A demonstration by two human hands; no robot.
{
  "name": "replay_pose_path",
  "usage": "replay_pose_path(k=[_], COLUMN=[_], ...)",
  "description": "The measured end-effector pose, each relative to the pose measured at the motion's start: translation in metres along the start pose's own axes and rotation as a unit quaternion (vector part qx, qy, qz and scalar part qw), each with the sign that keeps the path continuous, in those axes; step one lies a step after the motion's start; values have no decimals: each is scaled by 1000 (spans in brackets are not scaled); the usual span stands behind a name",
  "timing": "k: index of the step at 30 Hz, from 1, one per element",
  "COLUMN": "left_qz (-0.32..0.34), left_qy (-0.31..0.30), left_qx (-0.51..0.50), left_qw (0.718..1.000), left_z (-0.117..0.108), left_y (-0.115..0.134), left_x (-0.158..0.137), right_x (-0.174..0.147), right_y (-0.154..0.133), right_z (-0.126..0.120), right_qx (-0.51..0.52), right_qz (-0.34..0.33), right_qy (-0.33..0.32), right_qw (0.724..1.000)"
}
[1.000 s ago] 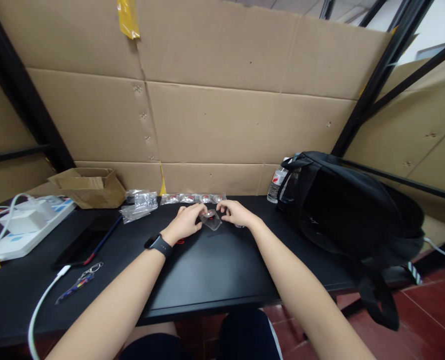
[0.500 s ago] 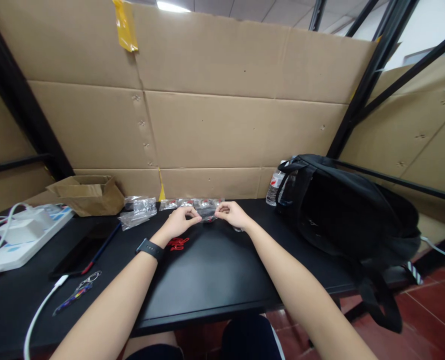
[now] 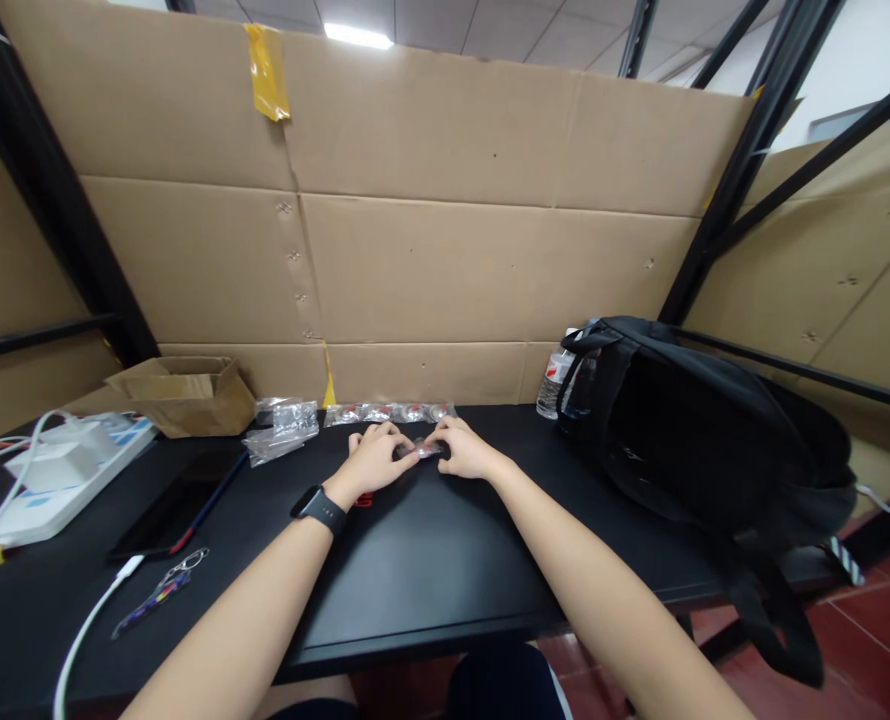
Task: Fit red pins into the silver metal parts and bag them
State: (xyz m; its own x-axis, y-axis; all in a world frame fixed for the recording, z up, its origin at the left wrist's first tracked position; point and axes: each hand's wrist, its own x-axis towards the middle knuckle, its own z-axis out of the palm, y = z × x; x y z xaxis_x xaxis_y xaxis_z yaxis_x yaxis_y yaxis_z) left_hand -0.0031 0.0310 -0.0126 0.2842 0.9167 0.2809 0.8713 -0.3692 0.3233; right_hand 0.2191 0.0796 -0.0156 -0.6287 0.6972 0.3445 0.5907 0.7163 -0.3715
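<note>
Between my hands, close to the black tabletop, is a small clear plastic packet (image 3: 424, 450) with something reddish inside. My left hand (image 3: 376, 462), a dark watch on its wrist, pinches the packet's left end. At the opposite end, my right hand (image 3: 466, 449) grips it with bent fingers. A row of similar clear packets (image 3: 389, 412) with round, red-marked contents lies just behind my hands. Some red cord (image 3: 364, 499) shows beside my left wrist, partly covered by it.
Clear plastic bags (image 3: 284, 430) and a brown paper box (image 3: 182, 393) stand to the left. Nearer are a power strip (image 3: 77, 470), a dark tablet (image 3: 179, 500) and a keychain (image 3: 161, 592). A black backpack (image 3: 715, 440) and water bottle (image 3: 554, 385) occupy the right. Cardboard (image 3: 422, 260) walls the back.
Both hands have lowered the packet toward the tabletop, and their fingers are now curled around its ends. My left hand now covers more of the red cord. The view has shifted slightly.
</note>
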Motion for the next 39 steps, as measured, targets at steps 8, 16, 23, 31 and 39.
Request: replay_pose_path(k=[8, 16, 23, 31, 39], left_qz=[-15, -59, -44, 37, 4], left_qy=[9, 26, 26, -40, -22], left_qx=[-36, -71, -87, -18, 55], left_qw=[999, 995, 995, 998, 998], left_z=[-3, 1, -7, 9, -22], left_y=[-3, 1, 3, -6, -37], left_x=[4, 4, 4, 7, 8], right_x=[5, 3, 7, 8, 21], right_y=[-4, 0, 16, 13, 13], right_z=[-3, 1, 6, -1, 1], right_qx=[49, 157, 264, -1, -65], right_qz=[28, 67, 113, 171, 203], right_qy=[21, 30, 62, 70, 24], right_qw=[998, 985, 956, 983, 977])
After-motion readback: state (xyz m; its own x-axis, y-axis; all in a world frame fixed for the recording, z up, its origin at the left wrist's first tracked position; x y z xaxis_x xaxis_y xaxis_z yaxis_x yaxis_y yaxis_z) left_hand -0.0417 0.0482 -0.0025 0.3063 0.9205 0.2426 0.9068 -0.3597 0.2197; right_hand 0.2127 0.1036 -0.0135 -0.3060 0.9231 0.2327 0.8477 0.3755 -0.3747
